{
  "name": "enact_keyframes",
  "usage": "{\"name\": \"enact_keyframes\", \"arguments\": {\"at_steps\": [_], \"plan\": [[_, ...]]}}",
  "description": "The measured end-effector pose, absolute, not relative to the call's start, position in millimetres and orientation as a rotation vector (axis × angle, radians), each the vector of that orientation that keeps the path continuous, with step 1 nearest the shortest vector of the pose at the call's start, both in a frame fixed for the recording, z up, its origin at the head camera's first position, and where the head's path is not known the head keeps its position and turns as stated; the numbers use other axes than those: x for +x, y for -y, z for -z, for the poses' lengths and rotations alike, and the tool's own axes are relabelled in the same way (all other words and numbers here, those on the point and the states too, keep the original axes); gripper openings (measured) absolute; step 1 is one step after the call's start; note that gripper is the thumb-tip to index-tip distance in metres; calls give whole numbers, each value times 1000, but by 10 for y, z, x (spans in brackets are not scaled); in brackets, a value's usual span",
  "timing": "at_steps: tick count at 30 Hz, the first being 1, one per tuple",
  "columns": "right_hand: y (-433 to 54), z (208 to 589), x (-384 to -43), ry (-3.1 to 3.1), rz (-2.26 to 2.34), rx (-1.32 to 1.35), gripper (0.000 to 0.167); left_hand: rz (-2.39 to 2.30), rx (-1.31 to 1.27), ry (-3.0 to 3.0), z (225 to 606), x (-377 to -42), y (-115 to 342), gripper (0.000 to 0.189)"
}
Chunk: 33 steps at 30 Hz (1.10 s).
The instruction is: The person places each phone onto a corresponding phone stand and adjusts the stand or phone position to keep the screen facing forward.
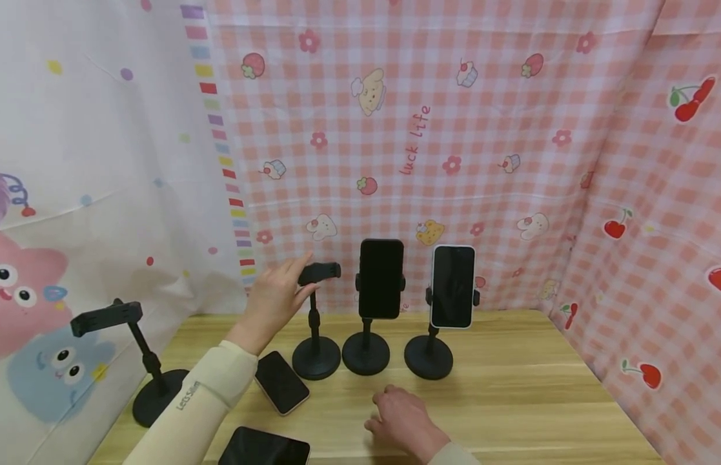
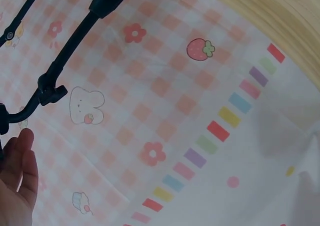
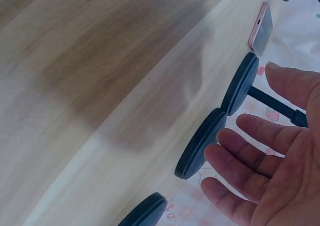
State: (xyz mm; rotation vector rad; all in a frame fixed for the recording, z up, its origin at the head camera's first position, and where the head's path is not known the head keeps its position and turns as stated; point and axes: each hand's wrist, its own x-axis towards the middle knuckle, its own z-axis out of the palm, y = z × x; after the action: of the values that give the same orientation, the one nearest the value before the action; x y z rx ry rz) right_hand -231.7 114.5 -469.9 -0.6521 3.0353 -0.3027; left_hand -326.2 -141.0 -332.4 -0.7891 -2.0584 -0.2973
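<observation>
My left hand (image 1: 273, 294) is at the clamp head of a black phone stand (image 1: 316, 358), its thumb and fingers on either side of the clamp's left end. In the left wrist view, the fingers (image 2: 22, 168) reach up beside the stand's bent neck (image 2: 50, 89), and the clamp is mostly cut off. My right hand (image 1: 403, 420) hovers over the table with its fingers relaxed and nothing in them. To the right, a black phone (image 1: 381, 279) and a white-edged phone (image 1: 452, 286) stand upright in two similar stands.
Another stand (image 1: 157, 394) with a bare clamp is at the far left. A pink-edged phone (image 1: 281, 382) lies on the wooden table (image 1: 511, 387), with a larger dark device (image 1: 266, 447) at the front edge. Patterned cloth (image 1: 482, 116) hangs behind and at both sides.
</observation>
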Motion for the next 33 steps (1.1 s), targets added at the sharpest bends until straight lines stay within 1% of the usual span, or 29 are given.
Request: {"name": "enact_keyframes", "arguments": {"at_steps": [5,13,19,23,29,33], "plan": [[-1060,4677,-2355,-3056,306,-660,38,344,-737,2100,3337,-3234,1474,66],[-935,4629,-2401,-3127,333,-708,41,358,-722,2099,3386,-3180,1637,65],[-789,4630,-2463,-3129,324,-723,43,321,-624,2239,3471,-3106,1805,66],[-693,4651,-2514,-3113,316,-699,46,318,-574,2320,3516,-3047,1897,63],[-585,4687,-2543,-3136,312,-732,48,297,-528,2390,3593,-2971,2025,58],[-504,4694,-2567,-3123,309,-684,49,284,-484,2482,3622,-2939,2102,58]]}}
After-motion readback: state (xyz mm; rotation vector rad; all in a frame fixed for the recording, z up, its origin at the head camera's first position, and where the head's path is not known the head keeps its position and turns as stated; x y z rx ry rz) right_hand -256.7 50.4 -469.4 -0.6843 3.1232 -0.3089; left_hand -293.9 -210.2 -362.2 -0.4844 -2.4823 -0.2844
